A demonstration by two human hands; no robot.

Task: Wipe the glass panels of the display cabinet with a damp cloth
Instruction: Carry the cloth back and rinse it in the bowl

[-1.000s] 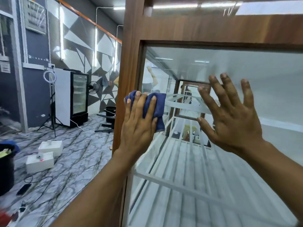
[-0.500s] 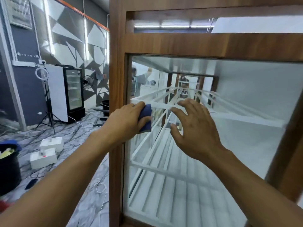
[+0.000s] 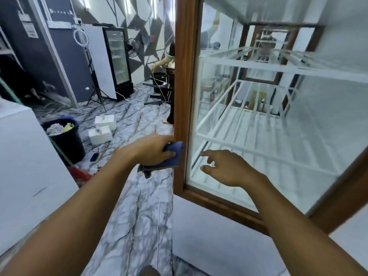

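Two hands are low at the left corner of the display cabinet (image 3: 219, 204). The left grip (image 3: 153, 150) is clenched round a dark blue cloth (image 3: 173, 158), which sits bunched against the upright wooden frame (image 3: 182, 76), just beside the edge of the glass panel (image 3: 268, 166) rather than on it. A loose tail of the cloth hangs below the fist. The right grip (image 3: 225, 170) is released, its fingers spread and slightly bent close to the lower glass; whether they touch the pane cannot be told. The cloth looks soft and limp and would likely wipe best folded into a flat pad under the palm, not wadded in the fist. Its dampness does not show. The panel is probably stiff, smooth and breakable, and slick once wet, so even, moderate pressure seems wise, with any bracing on the wood instead of the pane. White wire shelves (image 3: 249, 126) stand behind the glass. No writing is readable: the notice (image 3: 29, 29) on the dark wall is blurred, and the glass-door fridge (image 3: 117, 58) shows no legible brand.
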